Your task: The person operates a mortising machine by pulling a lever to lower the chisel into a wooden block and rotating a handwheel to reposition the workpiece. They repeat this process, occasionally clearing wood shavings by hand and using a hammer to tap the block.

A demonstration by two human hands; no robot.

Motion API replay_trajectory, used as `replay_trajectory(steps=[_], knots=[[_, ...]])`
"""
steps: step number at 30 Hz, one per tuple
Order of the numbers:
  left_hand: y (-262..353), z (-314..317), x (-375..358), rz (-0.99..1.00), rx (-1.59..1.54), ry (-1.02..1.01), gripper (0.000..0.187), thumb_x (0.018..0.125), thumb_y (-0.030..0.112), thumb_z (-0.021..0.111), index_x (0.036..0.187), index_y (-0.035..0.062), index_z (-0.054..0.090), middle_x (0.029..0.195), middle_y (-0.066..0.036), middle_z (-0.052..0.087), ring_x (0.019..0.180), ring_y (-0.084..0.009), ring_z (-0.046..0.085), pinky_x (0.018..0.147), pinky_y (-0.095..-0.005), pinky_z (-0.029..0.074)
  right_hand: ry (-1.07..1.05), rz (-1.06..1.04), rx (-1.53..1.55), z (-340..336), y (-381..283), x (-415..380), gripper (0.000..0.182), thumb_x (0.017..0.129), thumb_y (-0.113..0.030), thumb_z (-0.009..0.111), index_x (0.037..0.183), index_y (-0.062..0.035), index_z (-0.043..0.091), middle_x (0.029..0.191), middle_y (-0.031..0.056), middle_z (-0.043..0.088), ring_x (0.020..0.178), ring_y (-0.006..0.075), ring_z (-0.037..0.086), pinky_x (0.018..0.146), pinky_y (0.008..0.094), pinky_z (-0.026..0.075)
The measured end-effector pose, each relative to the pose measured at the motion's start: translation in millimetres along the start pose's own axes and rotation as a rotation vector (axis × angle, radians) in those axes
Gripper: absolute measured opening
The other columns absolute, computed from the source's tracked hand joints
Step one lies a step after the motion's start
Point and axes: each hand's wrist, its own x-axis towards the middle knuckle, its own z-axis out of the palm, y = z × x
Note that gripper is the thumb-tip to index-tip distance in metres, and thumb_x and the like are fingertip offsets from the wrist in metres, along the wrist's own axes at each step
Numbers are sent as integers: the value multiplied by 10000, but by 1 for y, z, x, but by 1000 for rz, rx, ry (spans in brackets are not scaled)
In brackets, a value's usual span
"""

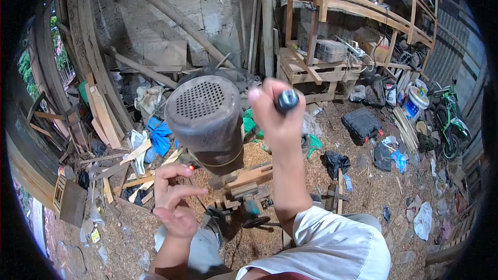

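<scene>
Black handle (287, 101) — in raised right hand (276, 120), left hand (178, 203) by red glow (191, 167)

Cannot identify black-ended object (287, 101), mostly hidden within right hand (280, 116). Cannot resolve tiny red glow (191, 167) at top of left hand (178, 199). Cannot follow pale trousers (203, 251) past bottom edge.

A black, round-ended object (287, 101) juts end-on from the raised right hand (276, 113).
</scene>
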Motion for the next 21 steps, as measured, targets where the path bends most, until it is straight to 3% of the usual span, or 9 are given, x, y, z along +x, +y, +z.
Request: replay_trajectory(steps=[3, 6, 9, 11, 21], knots=[[-1, 3, 0, 61, 18, -26, 951, 1095, 590, 46, 769, 50, 757, 1043, -165, 585, 1031, -318, 564, 988, -467, 438, 26, -297, -97, -13, 3, -37, 327, 901, 22, 672, 686, -44, 434, 604, 30, 474, 540, 119, 451, 501, 298, 344], [13, 1, -1, 22, 34, -99, 986, 1064, 669, 34, 760, 86, 768, 986, -137, 600, 1007, -307, 578, 956, -453, 460, -99, -234, -24, -31, 0, -72, 390, 840, -15, 706, 624, -67, 386, 575, 55, 472, 481, 214, 471, 479, 329, 354], [-1, -6, -12, 83, 124, -156, 1031, 1033, 722, 11, 720, 92, 764, 978, -129, 594, 1000, -298, 578, 940, -443, 461, -131, -285, 0, -38, 5, -79, 389, 825, -10, 698, 615, -87, 380, 559, 40, 452, 460, 219, 456, 462, 335, 331], [3, -1, -12, -28, -7, -83, 1072, 1013, 747, -18, 663, 78, 743, 999, -135, 584, 1014, -286, 563, 968, -437, 443, -112, -278, -4, -37, 6, -82, 386, 825, -16, 699, 612, -89, 385, 553, 37, 448, 454, 220, 454, 458, 337, 328], [-12, -10, -10, -48, -32, -107, 1047, 1024, 732, -7, 738, 26, 711, 1084, -169, 561, 1068, -314, 533, 1003, -460, 409, -253, -321, 143, -47, 4, -92, 352, 826, -38, 695, 618, -93, 416, 547, 36, 472, 421, 214, 436, 434, 357, 317]])
